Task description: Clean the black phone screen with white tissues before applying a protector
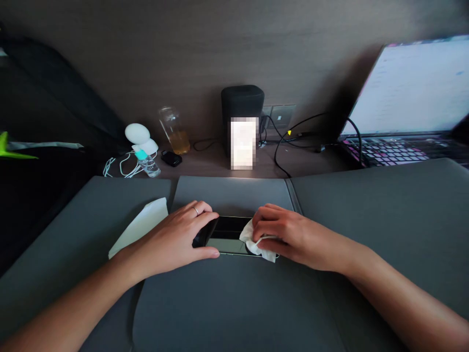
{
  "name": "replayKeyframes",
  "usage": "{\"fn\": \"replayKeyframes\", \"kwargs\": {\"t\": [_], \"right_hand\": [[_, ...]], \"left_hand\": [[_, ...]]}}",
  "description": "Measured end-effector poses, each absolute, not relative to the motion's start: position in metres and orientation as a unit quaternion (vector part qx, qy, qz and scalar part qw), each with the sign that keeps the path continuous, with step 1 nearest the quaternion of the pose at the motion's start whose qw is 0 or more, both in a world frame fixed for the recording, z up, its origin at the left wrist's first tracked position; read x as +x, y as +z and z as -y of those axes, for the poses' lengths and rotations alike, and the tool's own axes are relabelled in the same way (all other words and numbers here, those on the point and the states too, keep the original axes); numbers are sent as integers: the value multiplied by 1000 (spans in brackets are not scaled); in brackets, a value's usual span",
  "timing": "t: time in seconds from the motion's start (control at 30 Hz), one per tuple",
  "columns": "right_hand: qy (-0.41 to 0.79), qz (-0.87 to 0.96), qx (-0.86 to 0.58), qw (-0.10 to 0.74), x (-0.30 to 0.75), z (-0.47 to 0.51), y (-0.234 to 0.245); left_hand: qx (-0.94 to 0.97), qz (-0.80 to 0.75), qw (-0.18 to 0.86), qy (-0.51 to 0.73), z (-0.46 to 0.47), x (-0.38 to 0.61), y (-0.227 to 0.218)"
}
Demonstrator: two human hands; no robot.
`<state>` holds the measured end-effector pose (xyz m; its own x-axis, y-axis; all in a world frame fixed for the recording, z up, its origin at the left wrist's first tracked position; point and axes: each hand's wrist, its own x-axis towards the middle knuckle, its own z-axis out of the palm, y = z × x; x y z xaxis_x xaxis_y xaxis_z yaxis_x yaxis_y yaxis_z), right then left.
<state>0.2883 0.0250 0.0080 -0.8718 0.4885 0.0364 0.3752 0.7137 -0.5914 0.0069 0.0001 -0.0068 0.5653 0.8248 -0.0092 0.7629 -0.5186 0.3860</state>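
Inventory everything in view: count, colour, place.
phone: 1, black, centre
tissue: 1, white, over phone
sheet: 1, white, left
panels: several, grey, foreground
ledge: 1, brown, back
laptop: 1, dark, right
block: 1, black, back
pixelated patch: 1, pale, before block
socket plates: 2, grey, beside block
cables: several, black, right
mark: 1, yellow, by cables
device: 1, white, back left
cords: several, white, beside device
vessel: 1, clear, back left
bottle: 1, clear, before device
small object: 1, black, before vessel
dark shape: 1, black, left
pointed object: 1, green, left edge
left hand: 1, ringed, on phone
right hand: 1, holding tissue
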Motion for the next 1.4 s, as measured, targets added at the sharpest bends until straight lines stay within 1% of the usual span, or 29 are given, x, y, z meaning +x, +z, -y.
{"fn": "replayKeyframes", "kwargs": {"t": [0.17,0.33,0.5,0.63,0.8,0.97,1.1,1.27,1.4], "right_hand": [[305,925,-206,96,286,-24,7],[301,919,-230,114,286,-25,7],[308,924,-208,92,286,-25,7],[298,921,-231,102,288,-26,6],[301,926,-213,84,287,-25,7],[303,917,-239,97,287,-26,8],[307,923,-214,87,288,-25,8],[294,920,-243,93,289,-26,9],[294,927,-211,95,282,-25,6]], "left_hand": [[866,-454,185,99,0,7,-6],[866,-454,185,98,-1,7,-7],[865,-458,183,96,-1,6,-8],[865,-461,177,84,0,7,-7],[866,-459,179,82,-1,7,-7],[864,-466,174,75,0,7,-6],[867,-464,169,69,-1,7,-7],[868,-463,163,67,-1,7,-7],[869,-461,166,68,-1,7,-6]]}}
